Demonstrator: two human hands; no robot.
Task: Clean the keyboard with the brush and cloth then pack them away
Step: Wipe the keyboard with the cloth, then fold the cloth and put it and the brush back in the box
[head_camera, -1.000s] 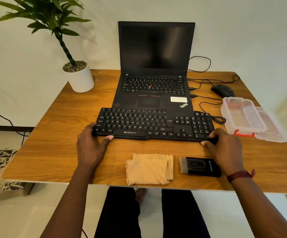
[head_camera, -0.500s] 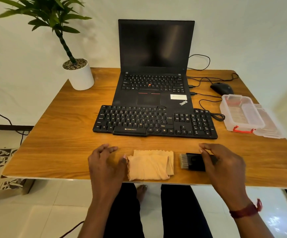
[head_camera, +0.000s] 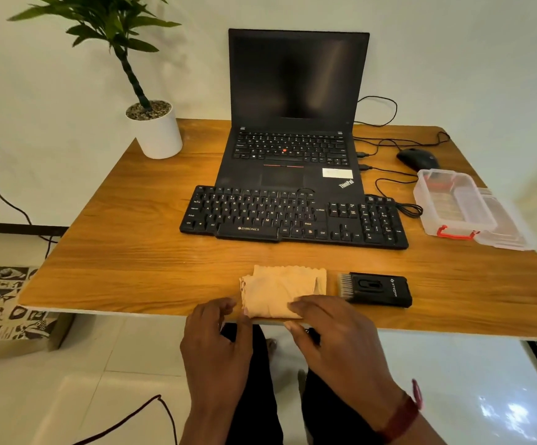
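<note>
A brown wood-grain bench (head_camera: 132,268) carries everything, and the flat black corded keyboard (head_camera: 292,216) lies across its middle. An open black laptop (head_camera: 296,85) with a dark screen stands just behind the keyboard. A white round plant pot (head_camera: 158,133) sits well behind it to the left. A clear plastic box with red clasps (head_camera: 453,200) stands open just right of it. In front of the keyboard, at the near edge, the left hand (head_camera: 219,342) hovers with a loose, empty grip beside the folded peach cloth (head_camera: 280,290). The right hand (head_camera: 334,342) lays fairly straight fingers on the cloth's near right corner. The black rectangular brush (head_camera: 379,289) lies untouched right of the cloth, in front of the keyboard's number pad. A black mouse (head_camera: 419,159) sits behind the keyboard's right end.
</note>
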